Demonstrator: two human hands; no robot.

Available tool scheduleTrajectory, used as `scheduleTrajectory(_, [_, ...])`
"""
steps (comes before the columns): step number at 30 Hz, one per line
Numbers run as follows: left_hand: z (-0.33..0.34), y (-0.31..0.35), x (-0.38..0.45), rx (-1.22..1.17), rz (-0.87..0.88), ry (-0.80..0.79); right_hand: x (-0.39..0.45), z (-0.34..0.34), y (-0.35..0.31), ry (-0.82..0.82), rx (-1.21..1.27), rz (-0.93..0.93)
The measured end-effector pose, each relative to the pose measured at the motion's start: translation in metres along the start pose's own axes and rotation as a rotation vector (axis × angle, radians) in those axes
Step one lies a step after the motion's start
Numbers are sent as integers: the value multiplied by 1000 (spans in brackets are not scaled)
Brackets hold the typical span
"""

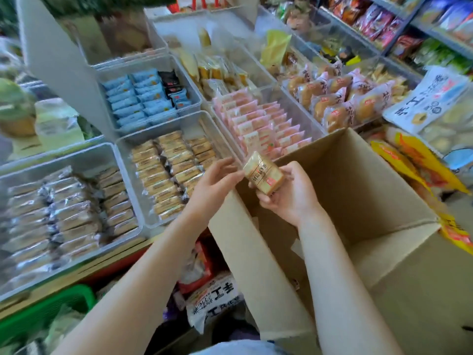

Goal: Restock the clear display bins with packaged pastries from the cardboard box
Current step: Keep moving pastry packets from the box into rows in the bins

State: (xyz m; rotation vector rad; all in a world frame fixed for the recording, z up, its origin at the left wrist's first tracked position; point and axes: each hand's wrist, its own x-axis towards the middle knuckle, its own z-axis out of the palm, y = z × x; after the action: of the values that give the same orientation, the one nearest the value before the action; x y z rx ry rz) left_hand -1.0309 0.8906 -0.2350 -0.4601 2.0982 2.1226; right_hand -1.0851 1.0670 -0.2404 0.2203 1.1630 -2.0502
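Note:
A golden packaged pastry (263, 172) is held above the left rim of the open cardboard box (358, 180). My right hand (289, 196) grips it from below. My left hand (217, 178) touches the wrapper's left end with its fingertips. Just left of the hands stands a clear bin (128, 147) filled with rows of matching golden pastries (169, 172). The inside of the box is mostly hidden by my arms and its walls.
More clear bins hold silver-wrapped pastries (56, 216), blue packets (138, 98), pink packets (263, 126) and round buns (337, 96). Yellow bags (419, 165) lie right of the box. A green basket (46, 311) and snack bags (212, 298) sit below the counter. Shelves (399, 24) stand at the back right.

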Motion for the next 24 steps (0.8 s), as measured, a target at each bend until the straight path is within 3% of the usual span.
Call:
scheduleTrajectory(4, [-98, 5, -53, -135, 15, -66, 21, 98, 49, -158, -225, 79])
scheduleTrajectory(10, [-300, -50, -147, -32, -159, 163, 75, 252, 182, -202, -576, 235])
scheduleTrajectory(13, [-394, -102, -194, 47, -245, 484, 99, 315, 260, -126, -1009, 82])
scheduleTrajectory(16, [-470, -149, -226, 104, -269, 794, 123, 354, 330, -216, -1544, -115])
scheduleTrajectory(21, [-547, -179, -235, 282, -177, 955, 127, 374, 404, -218, -1889, -234])
scheduleTrajectory(24, [-574, -183, -220, 466, -151, 938, 122, 374, 414, -182, -2048, -228])
